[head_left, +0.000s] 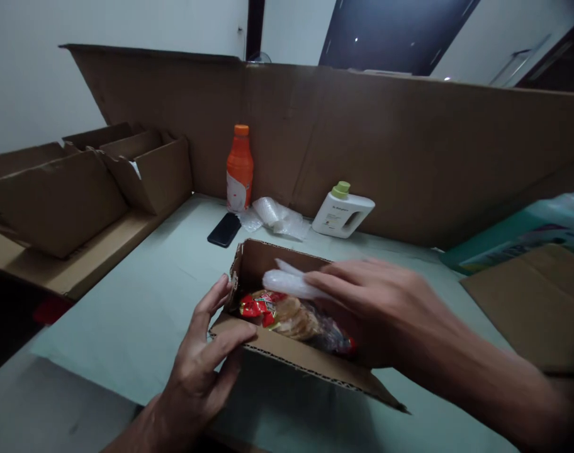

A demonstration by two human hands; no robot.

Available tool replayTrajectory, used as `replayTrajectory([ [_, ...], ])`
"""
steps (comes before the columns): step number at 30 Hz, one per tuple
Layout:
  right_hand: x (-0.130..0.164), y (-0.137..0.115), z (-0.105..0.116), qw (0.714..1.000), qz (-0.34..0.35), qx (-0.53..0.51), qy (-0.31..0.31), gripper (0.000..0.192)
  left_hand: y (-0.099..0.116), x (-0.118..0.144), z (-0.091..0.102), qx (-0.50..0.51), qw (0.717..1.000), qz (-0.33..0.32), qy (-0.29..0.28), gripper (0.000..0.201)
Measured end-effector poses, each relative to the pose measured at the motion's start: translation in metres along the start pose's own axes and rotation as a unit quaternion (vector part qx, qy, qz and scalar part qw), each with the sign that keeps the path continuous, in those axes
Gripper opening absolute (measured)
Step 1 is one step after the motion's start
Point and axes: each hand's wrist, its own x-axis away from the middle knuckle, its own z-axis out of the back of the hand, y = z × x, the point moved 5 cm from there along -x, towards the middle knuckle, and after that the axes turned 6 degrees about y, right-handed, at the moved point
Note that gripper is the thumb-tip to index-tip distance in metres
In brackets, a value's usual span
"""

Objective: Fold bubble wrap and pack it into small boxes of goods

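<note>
Pale green tabletop (140, 302), corrugated wall behind. We're gripping the small cardboard box (296, 358) at its near corner, left hand (206, 365) fingers curled on the flap. Right hand (376, 308) is pinching a blurred clear plastic wrap (287, 283), glossy biscuit packet (291, 318) lying below the fingertips.

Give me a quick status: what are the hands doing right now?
Left hand grips the open cardboard box's near corner. Right hand holds a clear plastic roll over it. Snack packet already inside. Nothing blocking.
</note>
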Motion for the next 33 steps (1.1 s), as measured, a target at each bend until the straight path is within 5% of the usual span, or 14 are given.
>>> replayTrajectory([
  [4, -0.056, -0.021, -0.068, 0.971, 0.101, 0.040, -0.211, 0.009, -0.001, 0.002, -0.004, 0.012, 1.000, 0.004, 0.008, 0.040],
  [7, -0.073, -0.031, -0.110, 0.950, 0.148, 0.009, -0.276, 0.006, -0.001, 0.003, -0.005, 0.026, 1.000, 0.005, 0.012, 0.039],
  [10, -0.075, -0.027, -0.110, 0.959, 0.134, -0.066, -0.240, 0.013, -0.001, 0.005, -0.006, 0.041, 0.999, 0.011, 0.007, 0.042],
  [13, -0.050, -0.004, -0.068, 0.975, 0.054, -0.156, -0.151, 0.033, -0.007, 0.013, -0.001, 0.044, 0.997, 0.050, 0.043, 0.059],
  [16, 0.018, 0.036, -0.015, 0.978, -0.096, -0.184, -0.003, 0.028, -0.025, 0.030, 0.005, 0.051, 0.987, 0.131, 0.073, 0.071],
  [18, 0.082, 0.066, 0.004, 0.955, -0.245, -0.127, 0.110, 0.026, -0.042, 0.045, 0.005, 0.058, 0.978, 0.193, 0.058, 0.071],
  [20, 0.143, 0.079, -0.007, 0.921, -0.350, -0.105, 0.133, 0.026, -0.057, 0.060, 0.000, 0.064, 0.966, 0.249, 0.031, 0.070],
  [23, 0.191, 0.064, -0.068, 0.896, -0.392, -0.205, 0.025, 0.053, -0.072, 0.078, -0.016, 0.081, 0.954, 0.287, -0.002, 0.071],
  [25, 0.196, 0.043, -0.109, 0.880, -0.395, -0.262, -0.009, 0.061, -0.081, 0.082, -0.031, 0.103, 0.950, 0.295, -0.016, 0.074],
  [28, 0.181, 0.026, -0.142, 0.859, -0.419, -0.293, 0.029, 0.061, -0.092, 0.076, -0.053, 0.124, 0.937, 0.325, -0.020, 0.078],
  [33, 0.162, 0.042, -0.127, 0.844, -0.458, -0.265, 0.084, 0.053, -0.082, 0.035, -0.070, 0.158, 0.941, 0.300, -0.008, 0.075],
])
